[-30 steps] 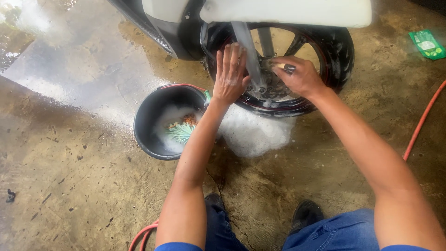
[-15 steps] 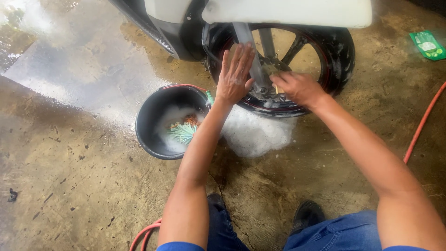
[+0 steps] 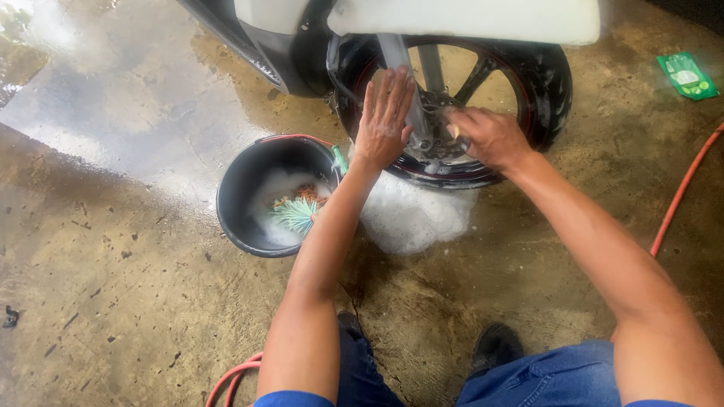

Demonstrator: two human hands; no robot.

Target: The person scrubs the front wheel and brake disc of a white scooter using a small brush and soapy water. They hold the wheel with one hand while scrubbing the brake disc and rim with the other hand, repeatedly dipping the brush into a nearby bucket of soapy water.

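A motorcycle's black front wheel [image 3: 547, 83] with dark spokes stands under a white fender [image 3: 467, 16]. My left hand [image 3: 385, 113] lies flat against the wheel beside the grey fork leg [image 3: 394, 53], fingers spread and holding nothing. My right hand [image 3: 490, 139] is closed at the hub, gripping a small brush that is almost wholly hidden by the fingers. White foam [image 3: 411, 218] pools on the floor under the wheel.
A black bucket [image 3: 234, 188] of suds holds a green-bristled brush [image 3: 296, 213], left of my left forearm. An orange hose [image 3: 679, 196] runs along the right, a red hose [image 3: 230, 377] curls by my knee. A green packet [image 3: 685, 75] lies far right. The concrete is wet.
My left hand has slid up from the rim and flattened by the fork. My right hand has moved in from the rim to the hub.
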